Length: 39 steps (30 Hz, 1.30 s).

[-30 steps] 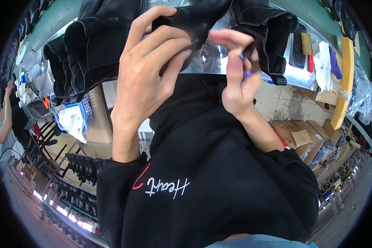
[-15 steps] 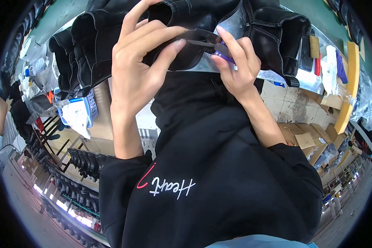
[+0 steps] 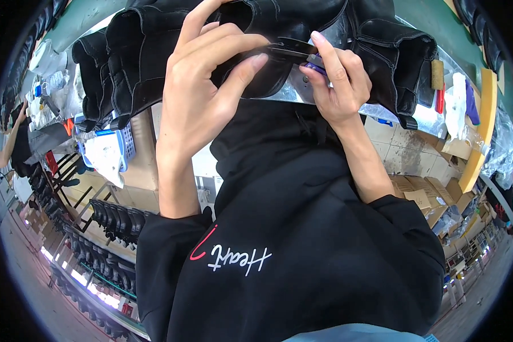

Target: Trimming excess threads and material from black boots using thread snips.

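Observation:
My left hand (image 3: 208, 85) is raised at the top middle, its thumb and forefinger closed on a thin black leather piece (image 3: 299, 44) that stretches across to the right. Facing it, my right hand (image 3: 342, 80) grips a small cutting knife with a purple handle (image 3: 319, 64), mostly covered by the fingers. Its grey blade lies against the black piece; I cannot tell whether it touches. Behind and beneath both hands lie black leather boots (image 3: 256, 74). More stand at the left (image 3: 117, 62) and right (image 3: 390, 54), their tops open toward me.
A metal-topped bench (image 3: 376, 109) carries the boots. To the right are a cork-coloured roll (image 3: 437, 74), a red tool (image 3: 440, 101), white cloth (image 3: 455, 97) and a yellow bar (image 3: 484, 125). A blue-white basket (image 3: 126, 145) sits left; cartons (image 3: 427, 191) are lower right.
Both hands have shifted slightly right in the picture, along with the boots. The blade now lies closer along the black leather piece, and less of it shows.

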Available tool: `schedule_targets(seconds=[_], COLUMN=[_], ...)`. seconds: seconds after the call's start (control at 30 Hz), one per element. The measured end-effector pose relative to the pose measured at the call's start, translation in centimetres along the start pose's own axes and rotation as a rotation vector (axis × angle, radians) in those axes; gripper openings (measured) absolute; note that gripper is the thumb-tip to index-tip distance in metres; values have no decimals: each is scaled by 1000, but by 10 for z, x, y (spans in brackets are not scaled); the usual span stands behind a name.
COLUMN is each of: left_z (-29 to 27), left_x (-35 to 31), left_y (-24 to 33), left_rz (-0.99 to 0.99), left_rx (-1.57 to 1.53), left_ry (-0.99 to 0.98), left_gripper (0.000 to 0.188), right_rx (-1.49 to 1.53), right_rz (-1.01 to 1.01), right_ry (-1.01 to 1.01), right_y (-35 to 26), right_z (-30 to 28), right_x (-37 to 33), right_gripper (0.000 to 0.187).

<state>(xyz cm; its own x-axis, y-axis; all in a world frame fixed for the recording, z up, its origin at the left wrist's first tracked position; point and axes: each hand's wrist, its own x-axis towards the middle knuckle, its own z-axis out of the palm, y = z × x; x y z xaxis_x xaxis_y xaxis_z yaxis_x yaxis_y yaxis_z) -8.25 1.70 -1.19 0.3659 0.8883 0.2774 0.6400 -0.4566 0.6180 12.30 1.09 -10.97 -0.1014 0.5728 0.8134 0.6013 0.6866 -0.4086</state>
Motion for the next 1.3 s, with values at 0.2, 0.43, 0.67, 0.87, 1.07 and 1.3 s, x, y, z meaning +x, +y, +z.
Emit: schedule_targets(seconds=[0.2, 0.43, 0.67, 0.87, 1.07, 1.3], left_z=[0, 2, 1, 1, 1, 3], left_x=[0, -2, -1, 1, 0, 1], left_y=[0, -1, 0, 2, -2, -3], left_rz=[9, 2, 1, 21, 19, 47], left_rx=[19, 27, 27, 36, 20, -17], left_ry=[-15, -2, -23, -24, -10, 23], left_gripper=[15, 17, 16, 16, 16, 15], right_rx=[-12, -16, -13, -6, 12, 133], right_rz=[-14, -44, -55, -65, -56, 207], right_ry=[-14, -23, -37, -47, -22, -72], right_y=[1, 2, 2, 3, 2, -15], right_z=[-2, -3, -4, -5, -4, -16], right_x=[0, 1, 4, 5, 3, 7], right_gripper=[47, 46, 44, 42, 41, 46])
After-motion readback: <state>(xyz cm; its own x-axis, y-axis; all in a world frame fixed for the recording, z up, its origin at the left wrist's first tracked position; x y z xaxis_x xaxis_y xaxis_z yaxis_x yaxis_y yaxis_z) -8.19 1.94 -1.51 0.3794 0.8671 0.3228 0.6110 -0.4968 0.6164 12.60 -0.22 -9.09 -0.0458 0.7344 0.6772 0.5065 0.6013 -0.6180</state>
